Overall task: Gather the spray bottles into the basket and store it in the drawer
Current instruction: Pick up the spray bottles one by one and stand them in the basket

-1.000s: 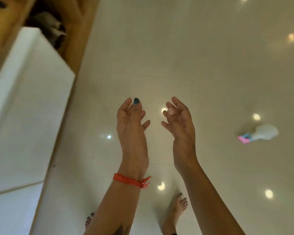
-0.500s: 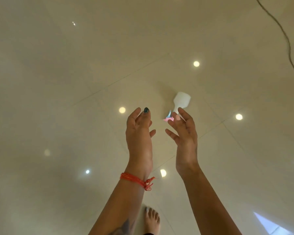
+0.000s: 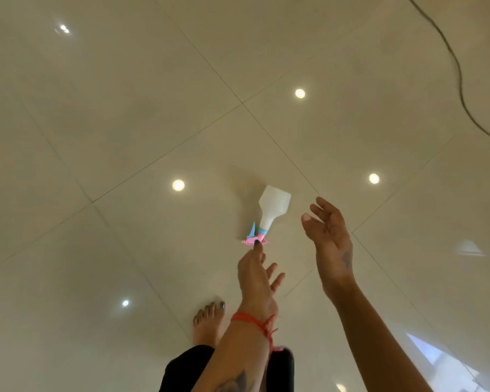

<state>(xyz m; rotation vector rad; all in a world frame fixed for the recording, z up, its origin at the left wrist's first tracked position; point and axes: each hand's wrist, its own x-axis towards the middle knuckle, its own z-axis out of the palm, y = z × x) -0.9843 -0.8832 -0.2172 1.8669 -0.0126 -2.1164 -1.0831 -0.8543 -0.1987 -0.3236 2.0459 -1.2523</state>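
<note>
A white spray bottle with a pink and blue trigger head lies on the glossy cream floor tiles, nozzle end toward me. My left hand, with a red thread at the wrist, hangs just below the trigger head, fingers apart, one fingertip overlapping the pink nozzle in the view. My right hand is raised to the right of the bottle, open and empty. No basket or drawer is in sight.
A dark cable curves across the floor at the upper right. My bare foot stands on the tiles below the left hand. Ceiling lights reflect as bright spots on the floor.
The view swung away from the white cabinet toward the bottle, which now lies closer. My left hand dropped toward the trigger head; my right hand spread off to the right.
</note>
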